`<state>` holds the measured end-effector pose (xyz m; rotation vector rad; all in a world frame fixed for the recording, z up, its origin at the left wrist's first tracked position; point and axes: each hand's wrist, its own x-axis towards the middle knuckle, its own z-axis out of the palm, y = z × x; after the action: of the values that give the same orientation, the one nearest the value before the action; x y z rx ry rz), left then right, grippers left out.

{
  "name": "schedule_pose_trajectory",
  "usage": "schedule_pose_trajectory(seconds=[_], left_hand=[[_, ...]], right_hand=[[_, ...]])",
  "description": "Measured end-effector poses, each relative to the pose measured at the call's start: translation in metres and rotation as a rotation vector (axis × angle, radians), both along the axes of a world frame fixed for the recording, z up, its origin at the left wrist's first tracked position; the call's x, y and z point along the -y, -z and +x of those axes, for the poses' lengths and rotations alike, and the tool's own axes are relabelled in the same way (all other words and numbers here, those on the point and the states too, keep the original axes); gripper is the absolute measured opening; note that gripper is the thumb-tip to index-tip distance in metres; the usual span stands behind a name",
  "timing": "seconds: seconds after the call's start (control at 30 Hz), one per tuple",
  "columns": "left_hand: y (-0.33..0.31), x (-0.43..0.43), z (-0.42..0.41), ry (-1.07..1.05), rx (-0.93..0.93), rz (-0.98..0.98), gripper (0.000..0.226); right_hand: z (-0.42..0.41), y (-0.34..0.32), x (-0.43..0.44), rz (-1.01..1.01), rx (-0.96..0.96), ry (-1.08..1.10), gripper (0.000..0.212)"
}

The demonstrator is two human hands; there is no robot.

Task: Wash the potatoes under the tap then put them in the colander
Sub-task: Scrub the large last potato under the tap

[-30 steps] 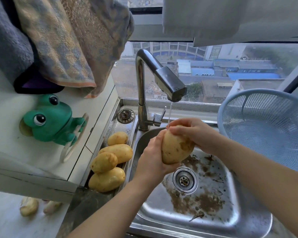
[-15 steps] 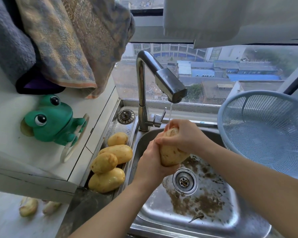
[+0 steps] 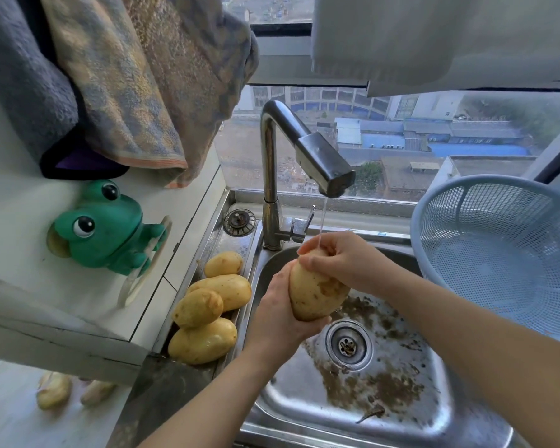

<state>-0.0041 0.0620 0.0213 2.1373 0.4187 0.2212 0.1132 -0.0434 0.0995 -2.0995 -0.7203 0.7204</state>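
Observation:
A yellow potato [image 3: 314, 294] is held upright over the steel sink [image 3: 411, 412], under a thin stream from the tap [image 3: 324, 163]. My left hand [image 3: 277, 313] cups its lower end from the left. My right hand [image 3: 340, 258] grips its top, fingers curled over it. Several more potatoes [image 3: 212, 305] lie piled on the ledge left of the sink. The pale blue colander [image 3: 505, 250] stands at the right, with no potatoes visible in it.
Brown dirt lies on the sink floor around the drain [image 3: 348, 345]. A green frog holder [image 3: 104, 227] hangs on the white side panel at left, with towels [image 3: 126, 82] above it. Two pale objects [image 3: 73, 388] lie low at the bottom left.
My right hand slid down over the potato's top and then back up, rubbing it. The potato stays under the stream in my left hand.

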Motion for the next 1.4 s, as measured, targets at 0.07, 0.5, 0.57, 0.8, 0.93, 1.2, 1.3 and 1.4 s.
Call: schedule_pose_trajectory(seconds=[0.07, 0.5, 0.57, 0.8, 0.93, 1.2, 1.3, 1.4], left_hand=[[0.001, 0.002, 0.001, 0.001, 0.018, -0.001, 0.099], [0.003, -0.013, -0.005, 0.010, -0.009, -0.377, 0.098], [0.005, -0.016, -0.006, 0.029, -0.036, -0.388, 0.097], [0.002, -0.015, -0.004, 0.073, -0.052, -0.423, 0.093], [0.000, -0.014, 0.000, 0.083, -0.064, -0.422, 0.087], [-0.003, -0.014, 0.000, 0.111, -0.098, -0.394, 0.080], [-0.003, -0.013, 0.000, 0.104, -0.104, -0.388, 0.086], [-0.002, -0.012, -0.001, 0.114, -0.106, -0.390, 0.082]], right_hand=[[-0.001, 0.002, -0.004, 0.044, 0.018, 0.099, 0.017], [0.000, 0.021, -0.002, 0.447, -0.497, 0.271, 0.027], [0.002, 0.019, 0.000, 0.360, -0.578, 0.195, 0.023], [0.015, 0.005, 0.005, 0.283, -0.671, 0.029, 0.037], [0.015, 0.005, 0.009, 0.266, -0.581, 0.049, 0.026], [0.006, 0.004, 0.011, 0.253, -0.442, 0.049, 0.024], [0.002, 0.007, 0.010, 0.213, -0.358, 0.071, 0.023], [-0.001, 0.009, 0.003, 0.188, -0.275, 0.146, 0.023]])
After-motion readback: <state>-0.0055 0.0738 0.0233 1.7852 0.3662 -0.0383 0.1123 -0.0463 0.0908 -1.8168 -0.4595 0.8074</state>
